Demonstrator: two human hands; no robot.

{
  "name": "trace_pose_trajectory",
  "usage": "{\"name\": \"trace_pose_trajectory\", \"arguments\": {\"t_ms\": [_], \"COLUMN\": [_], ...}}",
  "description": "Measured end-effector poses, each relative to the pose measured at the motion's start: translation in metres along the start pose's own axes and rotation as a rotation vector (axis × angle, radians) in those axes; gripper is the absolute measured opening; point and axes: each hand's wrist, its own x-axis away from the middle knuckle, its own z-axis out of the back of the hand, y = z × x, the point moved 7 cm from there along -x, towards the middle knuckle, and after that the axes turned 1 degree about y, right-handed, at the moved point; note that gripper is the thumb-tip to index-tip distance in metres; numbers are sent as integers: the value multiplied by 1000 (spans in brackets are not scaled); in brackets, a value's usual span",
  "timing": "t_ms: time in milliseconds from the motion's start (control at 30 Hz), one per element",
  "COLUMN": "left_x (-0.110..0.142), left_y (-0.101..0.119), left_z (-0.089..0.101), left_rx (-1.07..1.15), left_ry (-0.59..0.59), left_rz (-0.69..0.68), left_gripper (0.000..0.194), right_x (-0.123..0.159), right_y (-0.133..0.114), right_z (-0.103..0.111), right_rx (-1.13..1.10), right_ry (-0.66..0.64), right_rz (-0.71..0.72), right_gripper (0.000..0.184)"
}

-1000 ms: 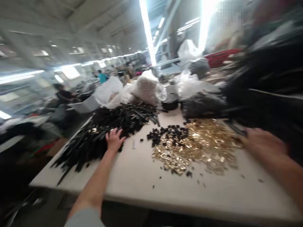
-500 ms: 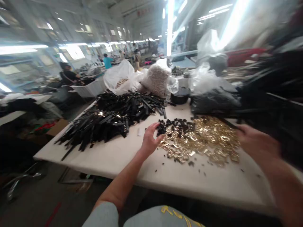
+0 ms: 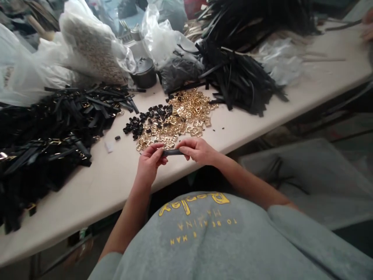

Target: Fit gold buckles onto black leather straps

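Note:
A short black strap (image 3: 173, 152) is stretched between my two hands above the table's front edge. My left hand (image 3: 150, 160) pinches its left end between thumb and fingers. At the other end, my right hand (image 3: 198, 151) has its thumb and fingers closed on the strap. Just beyond my hands lies a heap of gold metal buckles (image 3: 190, 107). Small black loops (image 3: 136, 126) are piled against the left side of the buckles. Whether a buckle is on the strap cannot be made out.
Black straps with gold fittings (image 3: 64, 128) cover the table's left side. More black straps (image 3: 239, 77) lie at the back right. Plastic bags (image 3: 93, 46) and a black round container (image 3: 144, 74) stand behind. Another person's hand (image 3: 367, 26) shows at the far right edge.
The view has turned right and down. My hands, apart earlier at either side of the buckle heap, have come together in front of it, both on the strap.

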Motion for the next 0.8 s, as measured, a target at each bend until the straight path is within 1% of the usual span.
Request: {"name": "trace_pose_trajectory", "arguments": {"t_ms": [100, 200, 267, 333, 467, 633, 733, 800], "left_x": [10, 19, 25, 29, 35, 41, 45, 47], "left_y": [-4, -7, -10, -13, -18, -19, -16, -10], "left_z": [-5, -14, -20, -25, -33, -37, -38, -39], "left_rx": [12, 11, 6, 1, -8, -27, -59, -160], "left_ry": [10, 2, -8, -21, -46, -55, -62, -91], "left_rz": [21, 49, 67, 78, 83, 90, 46, -28], "left_gripper": [41, 46, 49, 52, 56, 55, 52, 48], "right_x": [11, 24, 32, 39, 50, 59, 63, 64], "right_y": [-3, -12, -17, -20, -23, -26, -29, -30], "right_z": [-1, -5, -8, -9, -9, -6, -6, -5], "right_rx": [3, 126, 215, 287, 358, 456, 509, 526], "right_ry": [93, 197, 246, 283, 318, 334, 343, 346], "right_rz": [58, 159, 211, 253, 301, 335, 364, 377], "right_gripper": [30, 21, 14, 13, 14, 11, 9, 11]}}
